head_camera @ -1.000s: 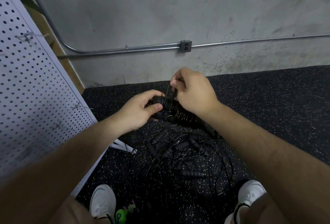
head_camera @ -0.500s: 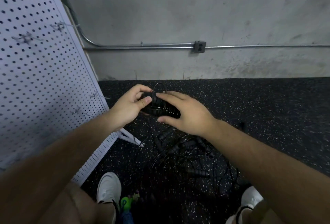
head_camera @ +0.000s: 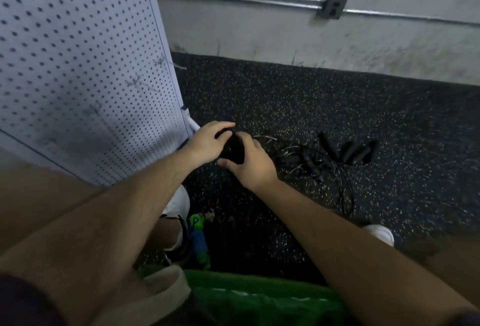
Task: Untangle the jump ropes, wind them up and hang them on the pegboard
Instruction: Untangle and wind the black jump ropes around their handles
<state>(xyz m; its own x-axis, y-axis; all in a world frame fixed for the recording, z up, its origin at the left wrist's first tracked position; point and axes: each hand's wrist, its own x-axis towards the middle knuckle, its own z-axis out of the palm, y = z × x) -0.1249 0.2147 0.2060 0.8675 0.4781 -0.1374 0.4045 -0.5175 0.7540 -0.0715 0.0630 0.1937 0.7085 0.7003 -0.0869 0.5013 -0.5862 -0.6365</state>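
Black jump rope (head_camera: 232, 149), tightly coiled, gripped by left hand (head_camera: 207, 141) and right hand (head_camera: 250, 167).

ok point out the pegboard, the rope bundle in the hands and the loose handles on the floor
pegboard (head_camera: 78, 65): head view, its perforated face
rope bundle (head_camera: 232, 150): head view, its visible dark middle
loose handles (head_camera: 349, 151): head view, one handle's shaft

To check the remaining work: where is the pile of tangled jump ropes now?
In the head view, the pile lies on the speckled black floor, just right of the right hand, which grips a wound bundle.
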